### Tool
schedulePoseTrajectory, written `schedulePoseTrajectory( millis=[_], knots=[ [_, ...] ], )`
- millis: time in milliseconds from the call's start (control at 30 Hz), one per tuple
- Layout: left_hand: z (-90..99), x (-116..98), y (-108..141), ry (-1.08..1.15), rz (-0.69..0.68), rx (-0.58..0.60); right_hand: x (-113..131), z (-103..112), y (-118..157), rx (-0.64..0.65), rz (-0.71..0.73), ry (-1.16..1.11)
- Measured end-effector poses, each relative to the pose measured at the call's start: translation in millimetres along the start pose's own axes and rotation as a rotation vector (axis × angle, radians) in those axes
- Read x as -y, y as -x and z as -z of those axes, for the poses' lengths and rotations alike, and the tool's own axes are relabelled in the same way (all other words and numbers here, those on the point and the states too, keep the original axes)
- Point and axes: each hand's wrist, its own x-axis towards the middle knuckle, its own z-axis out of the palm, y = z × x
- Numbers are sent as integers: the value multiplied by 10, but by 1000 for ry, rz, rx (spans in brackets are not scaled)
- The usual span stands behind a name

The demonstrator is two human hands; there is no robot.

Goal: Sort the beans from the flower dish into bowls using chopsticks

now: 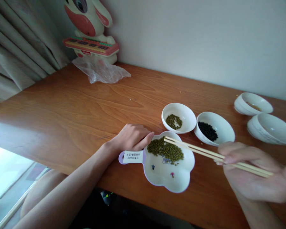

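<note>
A flower-shaped white dish (178,178) with a lilac handle and a paper label (132,156) holds a heap of green mung beans (166,150). My left hand (133,137) rests on the table with its fingertips touching the dish's left rim. My right hand (255,173) grips a pair of wooden chopsticks (205,152); their tips hover over the bean heap near the dish's far edge. Behind the dish stand a white bowl (186,112) with a few green beans and another white bowl (222,127) with black beans.
Two more white bowls (252,99) (274,127) sit at the far right. A cartoon toy (90,28) on a crumpled plastic bag (101,71) stands at the back left by the curtain. The wooden table (69,108) ends close to me.
</note>
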Motion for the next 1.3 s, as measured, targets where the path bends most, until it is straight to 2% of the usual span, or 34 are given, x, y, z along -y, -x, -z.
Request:
schedulePoseTrajectory(
  millis=[133, 200, 300, 400, 533, 600, 833, 1133, 1300],
  knots=[
    [-10, 8, 4, 13, 2, -9, -28, 30, -65, -294, 73, 110],
    [-11, 8, 5, 18, 8, -10, -20, -10, -91, -353, 89, 129],
    [-12, 6, 7, 10, 12, 0, 10, -50, -91, -364, 70, 107],
    [-13, 6, 9, -5, 12, 17, 33, -10, -71, -273, 39, 74],
    [-15, 6, 9, -5, 15, 16, 46, 40, -68, 42, -30, 87],
    [-12, 4, 6, -4, 16, 17, 53, 11, -66, 112, -66, 64],
    [-1, -8, -1, 5, 35, 36, 61, -61, -41, 221, -151, 49],
    [-13, 0, 4, 15, 30, 20, 47, -152, -105, 233, -106, 144],
    [-5, -4, 2, 14, 33, 31, 55, -121, -115, 216, -99, 183]
  ],
)
